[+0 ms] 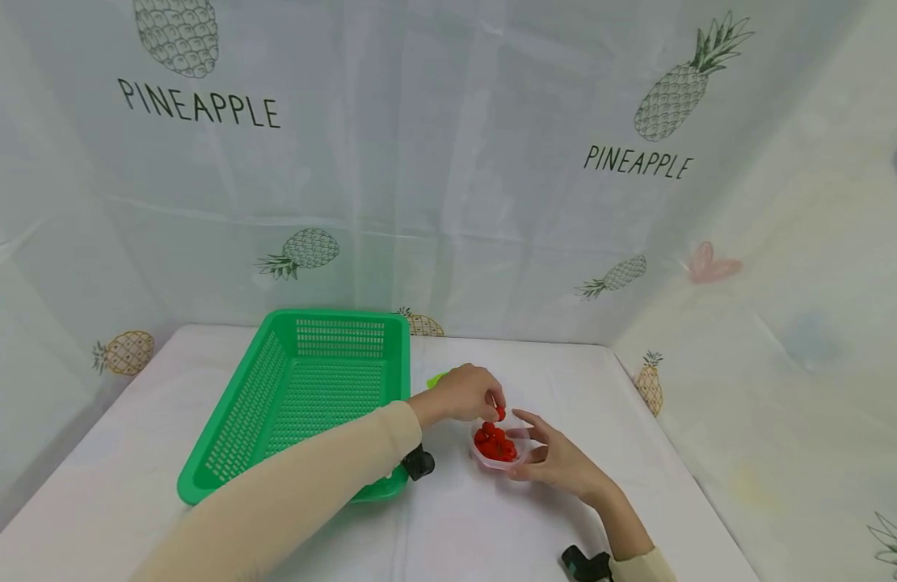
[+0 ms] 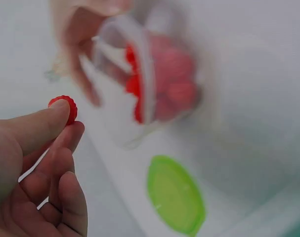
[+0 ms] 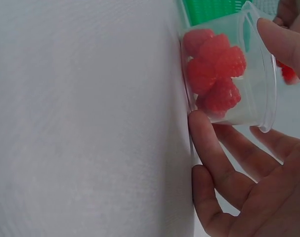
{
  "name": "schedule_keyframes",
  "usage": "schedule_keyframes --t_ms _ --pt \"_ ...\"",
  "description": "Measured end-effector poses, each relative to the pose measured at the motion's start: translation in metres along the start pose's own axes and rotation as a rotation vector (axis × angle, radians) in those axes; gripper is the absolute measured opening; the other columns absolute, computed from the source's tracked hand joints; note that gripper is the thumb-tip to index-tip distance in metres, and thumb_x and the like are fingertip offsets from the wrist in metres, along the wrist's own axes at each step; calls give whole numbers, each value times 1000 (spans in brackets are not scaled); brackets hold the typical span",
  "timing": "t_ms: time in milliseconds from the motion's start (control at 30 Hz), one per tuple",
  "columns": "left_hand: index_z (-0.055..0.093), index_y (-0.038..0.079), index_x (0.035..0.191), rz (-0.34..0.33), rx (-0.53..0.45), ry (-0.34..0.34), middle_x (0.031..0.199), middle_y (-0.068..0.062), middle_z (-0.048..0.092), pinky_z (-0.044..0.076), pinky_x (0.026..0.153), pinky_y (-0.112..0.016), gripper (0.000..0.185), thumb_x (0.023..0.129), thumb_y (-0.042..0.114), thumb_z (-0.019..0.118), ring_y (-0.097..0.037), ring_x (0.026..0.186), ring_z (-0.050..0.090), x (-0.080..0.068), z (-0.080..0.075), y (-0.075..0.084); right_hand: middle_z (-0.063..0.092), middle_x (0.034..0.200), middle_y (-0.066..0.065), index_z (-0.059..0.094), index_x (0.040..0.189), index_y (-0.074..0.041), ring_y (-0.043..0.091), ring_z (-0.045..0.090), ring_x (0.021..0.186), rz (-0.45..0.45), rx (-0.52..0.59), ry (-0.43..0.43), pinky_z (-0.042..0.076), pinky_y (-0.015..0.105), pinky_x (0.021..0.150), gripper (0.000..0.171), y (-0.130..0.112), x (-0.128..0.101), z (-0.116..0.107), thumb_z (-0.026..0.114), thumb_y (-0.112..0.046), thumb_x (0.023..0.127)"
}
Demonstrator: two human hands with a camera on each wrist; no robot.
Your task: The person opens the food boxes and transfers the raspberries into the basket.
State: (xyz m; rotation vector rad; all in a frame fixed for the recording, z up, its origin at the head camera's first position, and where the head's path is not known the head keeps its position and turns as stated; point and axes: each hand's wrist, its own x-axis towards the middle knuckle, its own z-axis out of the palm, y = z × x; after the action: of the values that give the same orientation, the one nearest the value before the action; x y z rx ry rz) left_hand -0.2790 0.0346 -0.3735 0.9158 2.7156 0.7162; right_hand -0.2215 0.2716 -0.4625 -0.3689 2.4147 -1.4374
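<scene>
A red raspberry (image 2: 71,111) is pinched between the thumb and index finger of my left hand (image 1: 465,394), just above a small clear plastic tub (image 3: 257,98). Several more raspberries (image 3: 216,64) lie heaped in the tub, seen through its wall in the right wrist view. My right hand (image 1: 562,464) holds the tub from the right side, thumb at the rim and fingers against its wall. The tub stands on the white-covered table. In the left wrist view a bright green lid (image 2: 175,195) lies on the table near the tub, partly hidden behind my left hand in the head view.
A large green plastic basket (image 1: 403,364) with slotted walls stands left of the tub, partly under my left forearm. White curtains (image 1: 448,162) printed with pineapples hang behind the table (image 1: 565,380) and along its sides.
</scene>
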Motion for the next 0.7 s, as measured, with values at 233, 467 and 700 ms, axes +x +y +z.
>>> schedule_keyframes --t_ms 233,467,700 --pt "81 19 112 43 -51 32 93 9 73 52 79 -26 13 100 20 76 -11 91 63 -7 -42 1 56 153 20 32 166 -17 28 70 101 25 -2 8 58 37 86 97 -1 1 1 88 -24 87" --pt "78 15 117 48 -151 97 99 5 76 55 83 -30 17 101 19 73 -15 98 66 -22 -86 -10 55 154 20 32 166 -18 28 69 103 28 -6 12 58 36 87 98 1 2 1 89 -25 87" --pt "77 16 122 21 -168 173 109 2 76 56 88 -34 22 101 21 72 -19 107 67 -38 -118 -36 51 155 22 32 167 -18 28 69 103 11 -3 6 57 34 85 100 1 0 0 90 -22 86"
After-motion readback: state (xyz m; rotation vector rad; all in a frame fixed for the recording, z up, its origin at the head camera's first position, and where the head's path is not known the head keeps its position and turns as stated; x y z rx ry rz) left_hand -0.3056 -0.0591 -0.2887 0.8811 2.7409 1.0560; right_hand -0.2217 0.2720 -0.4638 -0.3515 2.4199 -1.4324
